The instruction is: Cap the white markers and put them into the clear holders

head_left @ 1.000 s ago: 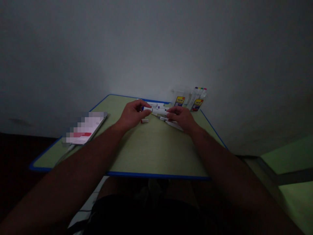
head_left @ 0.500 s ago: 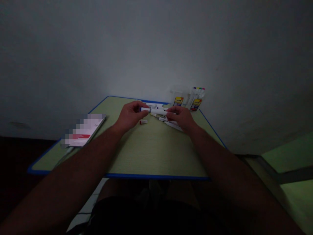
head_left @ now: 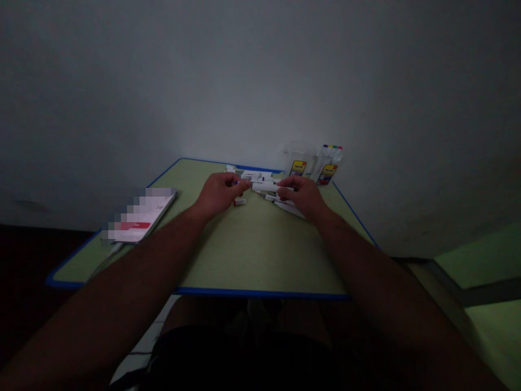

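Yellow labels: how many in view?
2, both beyond the right hand: the left label on the left clear case, the right label on the case beside it. Others may be hidden.

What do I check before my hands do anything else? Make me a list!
1. White cylindrical marker gripped in right hand: ok.
2. Small bluish piece in left hand easy to see: not ok, mostly hidden.
3. Marker's end nearest the left hand, capped or bare: cannot tell.
4. Small red-and-white cap on the pale green, blue-edged table: ok.
5. Clear plastic case of colour-topped markers at the table's back: ok.
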The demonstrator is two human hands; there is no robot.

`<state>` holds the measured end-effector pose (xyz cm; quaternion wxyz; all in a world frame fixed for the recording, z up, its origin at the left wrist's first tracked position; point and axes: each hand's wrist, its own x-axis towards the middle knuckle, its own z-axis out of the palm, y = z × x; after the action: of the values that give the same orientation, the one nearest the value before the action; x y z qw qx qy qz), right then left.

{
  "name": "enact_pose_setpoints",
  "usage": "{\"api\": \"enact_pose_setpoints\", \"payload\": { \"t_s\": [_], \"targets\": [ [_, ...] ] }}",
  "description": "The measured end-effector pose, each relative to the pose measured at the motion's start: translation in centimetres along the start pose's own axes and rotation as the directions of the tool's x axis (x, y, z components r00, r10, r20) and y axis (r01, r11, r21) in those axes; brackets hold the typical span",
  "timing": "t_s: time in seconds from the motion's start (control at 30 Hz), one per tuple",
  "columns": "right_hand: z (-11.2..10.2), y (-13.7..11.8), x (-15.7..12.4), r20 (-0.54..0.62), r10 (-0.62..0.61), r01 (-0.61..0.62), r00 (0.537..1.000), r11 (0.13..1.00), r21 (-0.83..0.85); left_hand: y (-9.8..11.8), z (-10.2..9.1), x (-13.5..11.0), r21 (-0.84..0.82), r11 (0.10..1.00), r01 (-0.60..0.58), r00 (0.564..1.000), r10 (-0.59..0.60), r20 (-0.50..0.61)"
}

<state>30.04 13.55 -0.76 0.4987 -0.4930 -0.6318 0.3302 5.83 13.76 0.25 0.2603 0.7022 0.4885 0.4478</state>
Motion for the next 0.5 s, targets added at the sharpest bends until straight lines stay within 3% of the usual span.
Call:
{"api": "enact_pose_setpoints", "payload": {
  "t_s": [0.23, 0.5],
  "targets": [
    [-0.06, 0.30, 0.03, 0.056, -0.016, 0.015, 0.998, 1.000, 0.016, 0.50, 0.69, -0.42, -0.020, 0.997, -0.076, 0.994, 0.074, -0.085],
    [-0.19, 0.38, -0.02, 0.058, -0.019, 0.020, 0.998, 1.000, -0.012, 0.37, 0.65, -0.36, -0.003, 0.995, -0.099, 0.992, 0.099, -0.076]
  ]
}}
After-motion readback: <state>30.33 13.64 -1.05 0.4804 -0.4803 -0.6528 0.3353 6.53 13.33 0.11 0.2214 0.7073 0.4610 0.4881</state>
